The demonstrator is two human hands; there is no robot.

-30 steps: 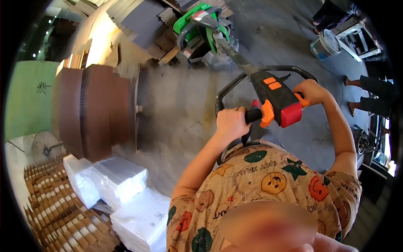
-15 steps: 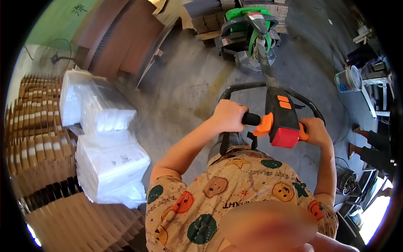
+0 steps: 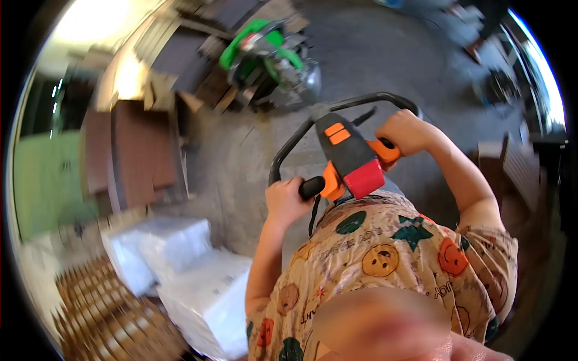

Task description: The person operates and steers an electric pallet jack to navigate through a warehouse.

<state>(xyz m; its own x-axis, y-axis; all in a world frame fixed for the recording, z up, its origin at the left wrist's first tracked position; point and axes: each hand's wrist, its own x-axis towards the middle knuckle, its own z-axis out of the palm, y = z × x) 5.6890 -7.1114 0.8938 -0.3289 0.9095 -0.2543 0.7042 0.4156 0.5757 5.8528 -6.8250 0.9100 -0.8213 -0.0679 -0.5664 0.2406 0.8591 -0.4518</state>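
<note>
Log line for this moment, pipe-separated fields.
left hand: closed on black grip | right hand: closed on control handle, beside orange lever | ahead: green machine | left side: white wrapped stacks

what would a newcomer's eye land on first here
Probably the black control head with orange buttons and red end catches it first, near the centre between left hand and right hand. After that, perhaps the green-and-black machine toward the top and the white bundles at lower left.
</note>
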